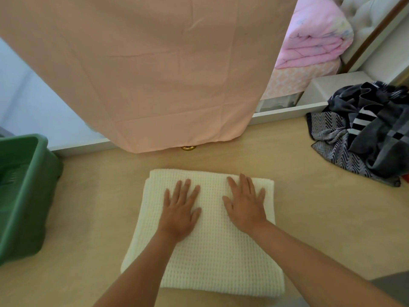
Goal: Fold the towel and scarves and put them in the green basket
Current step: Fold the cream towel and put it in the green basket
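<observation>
Pale wood-look floor carries everything, with a peach cloth hanging down beyond the towel and a folded pink quilt further off behind it to the right.

The cream waffle-weave towel lies folded into a neat rectangle, several layers thick by the look of its far edge. Both hands are spread flat on its far half, fingers straight and apart: the left hand and the right hand rest side by side, pressing on the cloth and gripping nothing.

This looks like the smoothing at the end of the towel's fold. The next move would likely be one more fold if a smaller bundle is wanted, or sliding the hands under the stack and carrying it level so the layers hold together.

To the left of the towel, well apart, stands the green basket; little of its inside shows. To the right and beyond the towel, also well apart, the scarves lie in a loose heap, grey, striped and zigzag-patterned, not yet folded.

No brand, label or writing can be read anywhere.
</observation>
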Available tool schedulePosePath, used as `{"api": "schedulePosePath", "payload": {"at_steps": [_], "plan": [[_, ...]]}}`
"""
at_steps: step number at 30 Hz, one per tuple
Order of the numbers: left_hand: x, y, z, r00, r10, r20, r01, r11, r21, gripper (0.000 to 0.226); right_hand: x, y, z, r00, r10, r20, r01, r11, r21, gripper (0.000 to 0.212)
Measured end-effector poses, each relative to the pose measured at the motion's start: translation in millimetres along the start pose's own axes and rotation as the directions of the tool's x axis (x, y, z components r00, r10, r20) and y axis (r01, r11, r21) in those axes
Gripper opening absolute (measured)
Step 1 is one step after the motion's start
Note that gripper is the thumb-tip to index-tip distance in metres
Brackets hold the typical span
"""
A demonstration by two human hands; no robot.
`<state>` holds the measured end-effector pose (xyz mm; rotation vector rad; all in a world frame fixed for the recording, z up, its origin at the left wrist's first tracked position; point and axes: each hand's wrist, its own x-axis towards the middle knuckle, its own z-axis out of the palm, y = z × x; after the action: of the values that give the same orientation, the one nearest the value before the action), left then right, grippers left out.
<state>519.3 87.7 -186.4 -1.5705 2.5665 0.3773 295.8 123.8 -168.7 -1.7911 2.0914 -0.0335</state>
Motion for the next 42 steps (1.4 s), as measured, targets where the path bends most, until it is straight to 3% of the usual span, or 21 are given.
{"api": "schedulePosePath", "payload": {"at_steps": [2,6,9,11,13,17,21,23,25,29,32,36,39,42], "plan": [[-6,-3,5,1.000,-0.008,0.016,0.008,1.000,0.009,0.068,-7,9,13,0.997,0.016,0.076,-0.012,0.998,-0.055,0.072],[-22,-12,-2,0.997,0.027,-0.070,-0.029,0.999,-0.029,0.071,-5,21,13,0.998,0.002,0.055,0.007,0.987,-0.163,0.077],[-47,-12,1,0.935,0.335,-0.118,-0.345,0.936,-0.076,0.068,-5,14,6,0.964,-0.259,-0.054,0.240,0.943,-0.229,0.076],[-59,-11,5,0.858,0.513,-0.019,-0.514,0.858,-0.025,0.074,-9,10,3,0.875,-0.483,0.042,0.476,0.838,-0.267,0.074],[-63,-18,7,0.830,0.552,0.079,-0.557,0.829,0.055,0.079,-13,7,3,0.853,-0.496,0.159,0.521,0.814,-0.255,0.072],[-66,-45,-1,0.874,0.476,0.095,-0.483,0.872,0.079,0.060,-22,0,4,0.932,-0.288,0.221,0.335,0.917,-0.215,0.075],[-68,-54,-15,0.982,0.190,0.021,-0.191,0.973,0.131,0.066,-39,-21,1,0.967,-0.137,0.214,0.193,0.945,-0.263,0.077],[-71,-52,-25,1.000,0.012,0.002,-0.012,0.991,0.135,0.062,-53,-38,3,0.973,-0.090,0.212,0.147,0.952,-0.269,0.078],[-80,-46,-33,0.995,-0.074,-0.067,0.077,0.996,0.045,0.053,-66,-50,5,0.979,-0.101,0.179,0.148,0.950,-0.275,0.073],[-113,-37,-6,0.994,0.085,-0.062,-0.085,0.996,0.002,0.055,-87,-55,7,0.959,-0.270,0.085,0.283,0.905,-0.317,0.060],[-140,-48,19,0.996,0.088,-0.001,-0.088,0.996,0.010,0.063,-106,-44,18,0.915,-0.350,0.201,0.394,0.883,-0.255,0.068],[-167,-65,27,0.996,0.084,0.040,-0.085,0.995,0.043,0.068,-128,-32,29,0.908,-0.282,0.308,0.362,0.899,-0.244,0.066],[-183,-69,20,0.996,0.085,-0.002,-0.085,0.996,0.018,0.061,-138,-38,31,0.929,-0.255,0.269,0.333,0.892,-0.306,0.065],[-210,-64,13,0.978,0.179,-0.111,-0.176,0.984,0.037,0.050,-151,-46,36,0.902,-0.393,0.179,0.429,0.862,-0.270,0.067]]}}
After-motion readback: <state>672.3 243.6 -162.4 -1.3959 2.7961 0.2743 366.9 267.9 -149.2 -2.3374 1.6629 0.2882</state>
